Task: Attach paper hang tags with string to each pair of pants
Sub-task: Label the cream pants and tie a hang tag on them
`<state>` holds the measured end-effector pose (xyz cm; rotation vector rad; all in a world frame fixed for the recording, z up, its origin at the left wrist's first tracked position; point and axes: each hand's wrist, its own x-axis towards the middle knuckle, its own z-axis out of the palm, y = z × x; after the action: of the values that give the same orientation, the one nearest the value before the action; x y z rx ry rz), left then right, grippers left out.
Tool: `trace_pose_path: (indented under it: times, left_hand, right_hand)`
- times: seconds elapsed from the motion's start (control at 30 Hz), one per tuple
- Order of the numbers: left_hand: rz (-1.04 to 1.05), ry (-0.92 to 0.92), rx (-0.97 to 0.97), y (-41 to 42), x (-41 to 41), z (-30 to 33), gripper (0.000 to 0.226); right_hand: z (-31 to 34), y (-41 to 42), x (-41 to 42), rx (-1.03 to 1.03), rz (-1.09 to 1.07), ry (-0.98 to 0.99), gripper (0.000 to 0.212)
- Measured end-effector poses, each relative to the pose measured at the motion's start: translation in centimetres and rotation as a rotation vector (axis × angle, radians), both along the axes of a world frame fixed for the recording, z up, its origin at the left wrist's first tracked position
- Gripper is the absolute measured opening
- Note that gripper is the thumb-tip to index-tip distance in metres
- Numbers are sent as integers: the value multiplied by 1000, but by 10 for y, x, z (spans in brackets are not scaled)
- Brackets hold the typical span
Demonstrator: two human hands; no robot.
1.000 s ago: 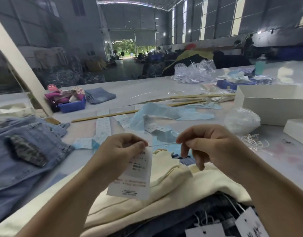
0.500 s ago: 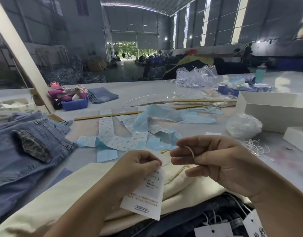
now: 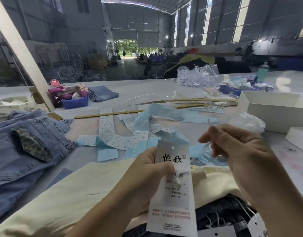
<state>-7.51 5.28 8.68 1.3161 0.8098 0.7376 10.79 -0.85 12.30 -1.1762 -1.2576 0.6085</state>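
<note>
My left hand (image 3: pixel 147 178) grips a long white paper hang tag (image 3: pixel 173 199), upright with its printed face toward me and the punched hole at its top. My right hand (image 3: pixel 232 151) hovers just right of the tag's top with fingers curled; a thin string in it is blurred and hard to make out. Under both hands lie cream pants (image 3: pixel 79 194) over dark pants (image 3: pixel 220 214) that carry tags on white strings (image 3: pixel 256 224). Blue jeans (image 3: pixel 24 151) lie at the left.
Strips of printed labels (image 3: pixel 113 134) and crumpled blue plastic (image 3: pixel 164 117) lie beyond my hands. Wooden sticks (image 3: pixel 113 113) cross the table. A white box (image 3: pixel 273 110) and a clear bag (image 3: pixel 248 122) sit at right, a blue bin (image 3: pixel 75 102) at far left.
My left hand turned the tag upright so its front face and hole show. My right hand drew apart to the right and upward; the string between the hands no longer shows clearly.
</note>
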Motion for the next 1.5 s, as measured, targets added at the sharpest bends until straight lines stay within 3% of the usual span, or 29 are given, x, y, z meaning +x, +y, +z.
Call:
trace_pose_path:
  times: [0.13, 0.47, 0.77, 1.1, 1.2, 1.33, 1.5]
  left_hand:
    - [46, 14, 52, -3, 8, -3, 30]
    - [86, 20, 219, -18, 8, -7, 26]
    - [6, 24, 306, -20, 2, -13, 29]
    - [-28, -25, 303, -21, -2, -16, 28]
    - [-71, -94, 200, -19, -4, -16, 24]
    - [-178, -234, -159, -7, -11, -11, 38]
    - [-219, -158, -163, 2, -12, -6, 11]
  right_hand:
    - [3, -4, -9, 5, 49, -11, 20]
    - [-27, -3, -35, -180, -52, -333, 32]
    - [-32, -7, -34, -312, -89, -554, 27]
    - [-31, -5, -32, -339, -57, -567, 32]
    - [-32, -5, -31, -309, -63, -561, 32]
    - [-32, -5, -29, -268, -12, -551, 37]
    - [-32, -5, -28, -222, 70, -588, 41]
